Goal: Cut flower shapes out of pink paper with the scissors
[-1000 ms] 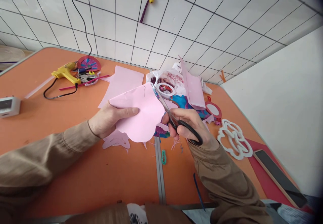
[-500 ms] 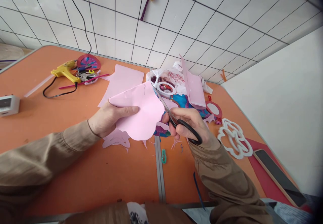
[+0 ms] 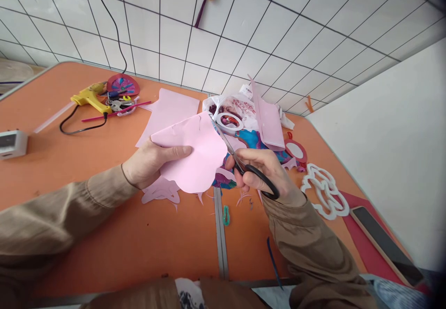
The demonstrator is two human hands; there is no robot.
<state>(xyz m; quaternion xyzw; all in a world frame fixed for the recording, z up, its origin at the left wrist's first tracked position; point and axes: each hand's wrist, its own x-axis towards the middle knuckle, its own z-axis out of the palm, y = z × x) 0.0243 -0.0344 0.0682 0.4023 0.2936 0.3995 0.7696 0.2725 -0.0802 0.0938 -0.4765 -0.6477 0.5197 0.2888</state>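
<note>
My left hand (image 3: 148, 160) pinches a pink sheet (image 3: 198, 153) at its left side, thumb lying on top. The sheet has a scalloped lower and right edge, and a drawn line marks its upper part. In my right hand (image 3: 263, 172) is a pair of scissors (image 3: 259, 181) with black handles; its blades run along the sheet's upper right edge, tips near the top corner. Beneath the sheet, pink offcuts (image 3: 160, 192) lie on the orange table (image 3: 139, 244). Part of a blue and purple patterned material (image 3: 249, 138) shows behind my right hand.
A yellow glue gun (image 3: 89, 99) and keys (image 3: 120, 104) lie at the back left. Another pink sheet (image 3: 174, 104), a white plastic bag (image 3: 240, 107) and a folded pink piece (image 3: 270, 121) are behind. To the right are white cloud-shaped outlines (image 3: 325, 193) and a phone (image 3: 383, 244). A green clip (image 3: 226, 216) lies in front.
Almost nothing differs. The sheet, the scissors and both hands hold nearly the same positions; the view has shifted very slightly.
</note>
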